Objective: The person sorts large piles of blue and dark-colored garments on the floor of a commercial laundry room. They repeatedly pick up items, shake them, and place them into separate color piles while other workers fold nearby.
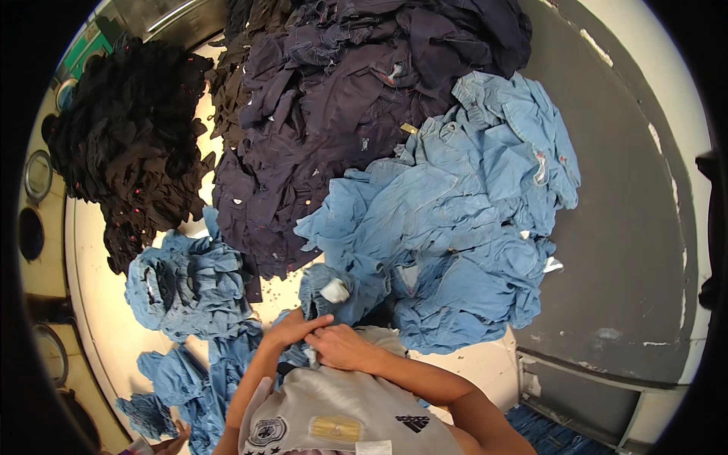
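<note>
Close in front of my body, a light blue denim garment with a gathered edge and a white label hangs from my hands. My left hand is closed on its near edge, thumb pointing right. Beside it, my right hand has its fingers curled against the same cloth, touching the left thumb; the fingertips are partly hidden. Just beyond lies a big heap of light blue garments. To the left sits a smaller light blue pile.
A large dark navy heap fills the far middle, with a black heap at far left. Round-doored machines line the left wall. A grey panel stands right. Another person's hand shows at lower left, near more blue garments.
</note>
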A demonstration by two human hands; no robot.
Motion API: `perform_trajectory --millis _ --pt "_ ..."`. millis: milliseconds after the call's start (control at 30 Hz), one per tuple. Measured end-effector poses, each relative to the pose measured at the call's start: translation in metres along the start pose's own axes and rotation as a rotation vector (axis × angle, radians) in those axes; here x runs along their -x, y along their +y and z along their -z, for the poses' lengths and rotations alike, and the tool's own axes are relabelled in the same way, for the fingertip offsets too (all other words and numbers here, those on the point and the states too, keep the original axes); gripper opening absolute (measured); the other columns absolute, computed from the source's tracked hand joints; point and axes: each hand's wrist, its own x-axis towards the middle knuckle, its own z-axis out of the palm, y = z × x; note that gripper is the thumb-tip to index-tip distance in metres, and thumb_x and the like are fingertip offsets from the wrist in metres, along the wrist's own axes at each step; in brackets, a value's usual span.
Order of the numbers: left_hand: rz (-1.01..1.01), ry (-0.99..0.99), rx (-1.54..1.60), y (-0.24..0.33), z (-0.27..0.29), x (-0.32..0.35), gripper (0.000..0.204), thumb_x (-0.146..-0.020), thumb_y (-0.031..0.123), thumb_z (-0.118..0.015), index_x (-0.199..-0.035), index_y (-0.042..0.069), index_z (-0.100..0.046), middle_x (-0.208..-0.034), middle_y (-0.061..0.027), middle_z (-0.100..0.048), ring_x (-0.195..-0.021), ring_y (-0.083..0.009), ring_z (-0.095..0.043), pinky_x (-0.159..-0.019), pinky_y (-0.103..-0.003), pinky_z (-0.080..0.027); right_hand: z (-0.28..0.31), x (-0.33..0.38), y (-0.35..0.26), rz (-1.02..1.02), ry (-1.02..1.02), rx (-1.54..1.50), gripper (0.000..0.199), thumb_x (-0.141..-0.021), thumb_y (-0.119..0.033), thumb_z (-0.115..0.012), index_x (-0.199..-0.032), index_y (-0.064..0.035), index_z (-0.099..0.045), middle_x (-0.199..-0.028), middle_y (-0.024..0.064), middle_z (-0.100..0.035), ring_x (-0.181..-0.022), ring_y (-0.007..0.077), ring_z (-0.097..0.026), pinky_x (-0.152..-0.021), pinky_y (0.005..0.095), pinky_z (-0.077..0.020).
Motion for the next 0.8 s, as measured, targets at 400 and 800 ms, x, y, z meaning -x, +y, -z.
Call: perform_trajectory --millis 400,800 --pt "0.002 0.421 1.508 -0.126 0.029 0.061 0.035 -0.07 0.024 -0.075 -0.096 0.009 -0.057 -0.073 -0.0083 -0.063 -0.051 -0.0272 -0.061 -0.049 -0.041 -0.054 0.346 0.136 0.241 -1.436 0.922 0.796 0.125 -0.058 -0.04 -0.09 -0.154 -0.017 -0.012 -0.151 0.032 -0.023 -0.137 0.0493 -0.03 -0.103 0.067 -0.0314" --pt "-0.082 0.539 1.338 -0.197 -0.043 0.062 0.041 -0.07 0.018 -0.071 -0.105 -0.002 -0.061 -0.085 -0.0095 -0.066 -0.069 -0.024 -0.065 -0.068 -0.038 -0.055 0.304 0.129 0.174 -0.888 1.216 0.621 0.071 -0.059 -0.021 -0.075 -0.126 -0.0116 -0.052 -0.086 0.0287 -0.067 -0.086 0.0476 -0.064 -0.08 0.0507 -0.0487"
